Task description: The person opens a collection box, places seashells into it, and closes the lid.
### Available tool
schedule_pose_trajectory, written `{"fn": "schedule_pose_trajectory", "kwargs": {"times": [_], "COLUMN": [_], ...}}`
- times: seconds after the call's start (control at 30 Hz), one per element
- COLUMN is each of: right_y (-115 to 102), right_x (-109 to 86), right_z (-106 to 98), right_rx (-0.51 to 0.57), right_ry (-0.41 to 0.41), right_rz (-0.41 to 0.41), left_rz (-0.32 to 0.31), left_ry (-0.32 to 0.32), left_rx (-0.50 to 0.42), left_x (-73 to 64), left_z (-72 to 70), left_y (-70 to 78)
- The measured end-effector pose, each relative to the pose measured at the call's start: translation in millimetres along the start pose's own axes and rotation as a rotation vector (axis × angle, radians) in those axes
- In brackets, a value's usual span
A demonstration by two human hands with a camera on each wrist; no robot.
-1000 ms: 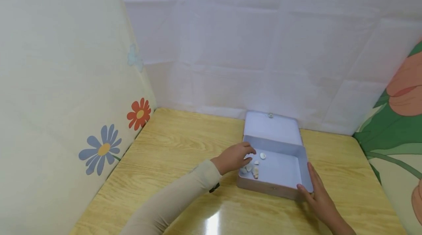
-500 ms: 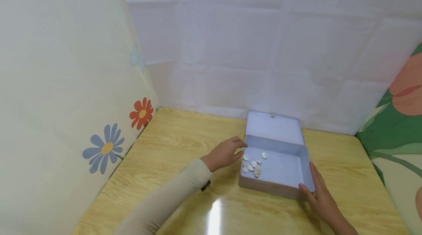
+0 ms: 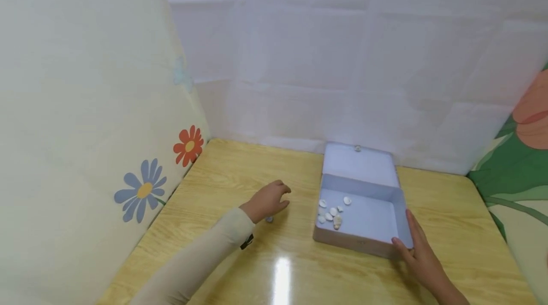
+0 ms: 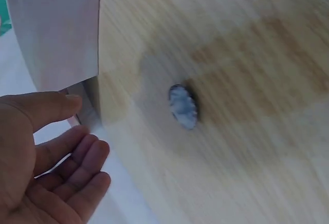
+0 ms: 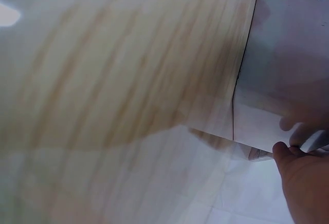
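Observation:
My left hand (image 3: 267, 200) hovers over the wooden table with relaxed, slightly bent fingers and nothing between them. Below its palm lies a small whitish seashell with a dark ridged edge (image 4: 183, 107), apart from the fingers. To the right stands a shallow tin box (image 3: 357, 246), its hinged lid (image 3: 359, 164) laid back. Inside, at the left end, are several pale shells (image 3: 333, 211) and a knobbly one (image 3: 337, 221). My right hand (image 3: 421, 260) grips the box's front right corner, thumb at the front rim and fingers along the right side.
A white cloth (image 3: 278, 57) hangs behind the wooden table (image 3: 239, 167). Flower-printed cloths stand at the left (image 3: 77, 105) and right (image 3: 513, 172) edges. The lid's back edge lies close to the rear cloth.
My left hand has left the box and moved left over the table to the lone shell. More shells show in the box's left end. The right hand stays at the corner.

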State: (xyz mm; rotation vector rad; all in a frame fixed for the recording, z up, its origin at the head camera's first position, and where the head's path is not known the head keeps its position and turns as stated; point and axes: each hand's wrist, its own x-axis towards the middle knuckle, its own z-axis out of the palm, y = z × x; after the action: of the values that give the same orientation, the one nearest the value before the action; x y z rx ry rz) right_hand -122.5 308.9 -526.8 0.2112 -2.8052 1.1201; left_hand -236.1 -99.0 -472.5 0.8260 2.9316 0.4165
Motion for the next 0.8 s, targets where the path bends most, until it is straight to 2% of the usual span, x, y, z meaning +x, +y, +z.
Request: {"fn": "schedule_pose_trajectory", "kwargs": {"times": [0.13,0.27,0.43,0.8], "right_y": [-2,-3,-1,-5], "right_x": [0.0,-0.2,-0.2,-0.7], "right_z": [-2,-2,-2,-4], "right_rx": [-0.003,-0.002,0.003,0.006], "right_ry": [-0.019,-0.024,-0.014,-0.028], "right_rz": [0.024,0.028,0.014,0.022], "left_rz": [-0.124,-0.210,-0.219,-0.194], "left_ry": [-0.072,-0.132,-0.185,-0.247], "left_rx": [0.017,0.108,0.182,0.119], "left_x": [-6.3,-9.8,-11.9,-16.4], "left_z": [2.9,4.1,7.9,11.0], "left_y": [-2.5,-4.1,-8.4,-9.4]}}
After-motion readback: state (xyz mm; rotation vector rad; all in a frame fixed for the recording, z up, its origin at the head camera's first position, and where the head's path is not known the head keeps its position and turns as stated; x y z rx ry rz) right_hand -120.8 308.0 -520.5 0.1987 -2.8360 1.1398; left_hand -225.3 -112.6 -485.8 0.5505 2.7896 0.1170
